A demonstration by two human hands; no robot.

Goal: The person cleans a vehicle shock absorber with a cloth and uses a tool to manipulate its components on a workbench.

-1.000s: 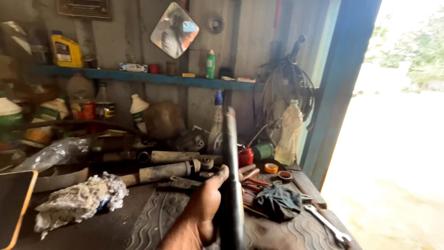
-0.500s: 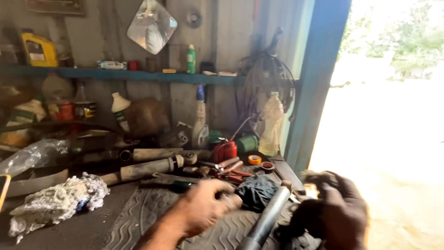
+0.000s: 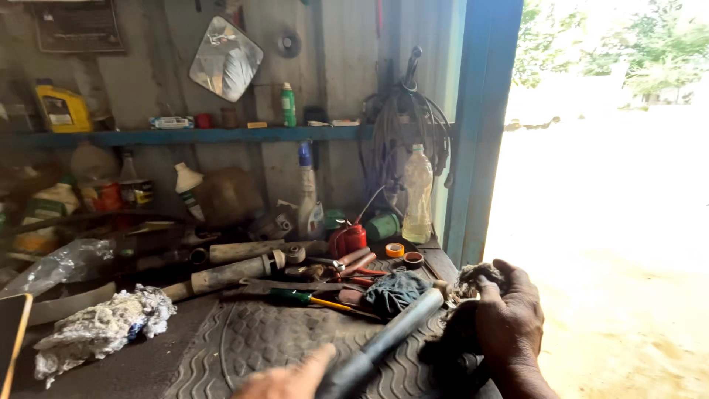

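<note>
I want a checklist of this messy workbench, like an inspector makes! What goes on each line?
Surface: dark ribbed rubber mat on the bench.
Job's things: long grey metal tube, lying slantwise; dirty rag at its far end.
Clutter: crumpled foil-like wad, green screwdriver, red-handled pliers, tape rolls, dark cloth.
Hands: left hand holds the tube's near end; right hand grips the rag.
Cables: bundle of cables hanging by the doorway.
Surroundings: blue shelf with bottles, mirror on the wall, bright yard outside.
</note>
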